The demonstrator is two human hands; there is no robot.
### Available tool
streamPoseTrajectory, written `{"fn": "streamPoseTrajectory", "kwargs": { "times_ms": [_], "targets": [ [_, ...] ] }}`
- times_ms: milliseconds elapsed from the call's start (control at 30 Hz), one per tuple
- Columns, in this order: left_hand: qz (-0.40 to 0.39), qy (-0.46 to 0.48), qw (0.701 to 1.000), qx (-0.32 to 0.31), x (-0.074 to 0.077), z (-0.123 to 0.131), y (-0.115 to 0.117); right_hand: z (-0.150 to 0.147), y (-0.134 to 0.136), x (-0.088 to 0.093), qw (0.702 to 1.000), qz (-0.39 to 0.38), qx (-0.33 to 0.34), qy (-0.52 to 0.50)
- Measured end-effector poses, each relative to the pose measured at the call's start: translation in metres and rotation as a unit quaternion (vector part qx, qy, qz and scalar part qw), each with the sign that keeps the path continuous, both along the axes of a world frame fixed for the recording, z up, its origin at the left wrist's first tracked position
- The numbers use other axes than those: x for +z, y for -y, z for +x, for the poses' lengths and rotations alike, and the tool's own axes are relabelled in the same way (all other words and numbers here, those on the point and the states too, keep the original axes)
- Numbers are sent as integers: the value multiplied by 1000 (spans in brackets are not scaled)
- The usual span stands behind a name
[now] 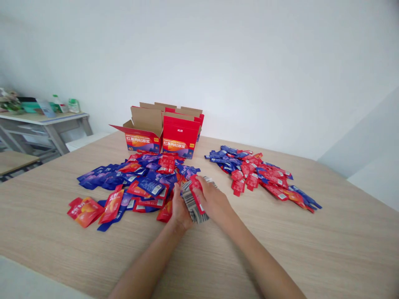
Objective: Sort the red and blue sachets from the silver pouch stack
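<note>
My left hand [181,209] is closed around the side of a grey-and-black striped bundle [196,215]; I cannot make out what it is made of. My right hand [215,199] grips a red pouch [196,189] pressed against that bundle, its thumb and fingers bent over it. Just left of my hands spreads a large heap of red and blue pouches [152,187], some with barcodes showing. A red pouch with orange fruit print [84,211] lies at that heap's left edge.
Behind the heap stand an open red carton with raised flaps [143,142] and another red carton [179,137], with more cartons behind. A second pile of pouches [254,169] lies to the right on the wooden table [311,253]. A side desk [46,120] holds bottles at far left.
</note>
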State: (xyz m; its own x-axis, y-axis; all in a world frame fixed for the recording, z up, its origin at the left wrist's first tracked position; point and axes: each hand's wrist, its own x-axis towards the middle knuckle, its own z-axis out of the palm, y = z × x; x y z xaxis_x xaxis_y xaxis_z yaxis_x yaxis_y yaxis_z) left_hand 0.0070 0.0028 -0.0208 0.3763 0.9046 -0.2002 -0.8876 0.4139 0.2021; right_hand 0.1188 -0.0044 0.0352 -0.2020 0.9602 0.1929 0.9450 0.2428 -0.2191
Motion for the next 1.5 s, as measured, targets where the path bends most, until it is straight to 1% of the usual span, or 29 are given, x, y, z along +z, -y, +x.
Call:
{"fn": "streamPoseTrajectory", "kwargs": {
  "times_ms": [67,133,200,300,367,433,500,600,667,767,867,967,1100,1233,1333,1433,1500],
  "targets": [
    [-6,7,1000,-7,1,-2,0,-10,4,-6,998,-7,-12,55],
    [-5,21,1000,-4,0,-3,1,-14,6,-9,995,4,-32,90],
    [2,33,999,-2,-2,-1,2,-16,5,-10,991,31,-53,119],
    [28,42,998,-35,-5,5,5,-15,0,-13,983,83,-66,147],
    [47,43,997,-53,-7,9,7,-12,-4,-16,982,110,-59,142],
    [59,43,996,-59,-7,12,8,-6,-10,-20,984,128,-36,120],
    [69,45,995,-59,-7,14,8,1,-17,-23,987,129,11,99],
    [74,52,993,-69,-7,11,6,12,-25,-24,989,91,91,73],
    [68,55,994,-67,-8,7,2,16,-28,-22,989,55,126,53],
    [49,46,997,-22,-8,-3,-4,11,-24,-20,988,27,148,37],
    [34,21,999,23,-5,-16,-9,0,-12,-21,987,30,152,47],
    [28,-6,998,48,0,-26,-13,-9,0,-23,984,25,162,67],
    [24,-16,998,58,-1,-28,-13,-11,7,-22,983,26,157,93],
    [56,11,998,5,-5,-19,-10,-5,2,-22,985,33,133,103],
    [67,34,997,-34,-7,-12,-6,0,-6,-22,989,44,101,101],
    [58,43,996,-44,-5,-7,-2,0,-11,-21,990,81,66,93],
    [55,48,996,-45,-3,-6,-1,-3,-11,-20,989,106,60,87]
  ]
}}
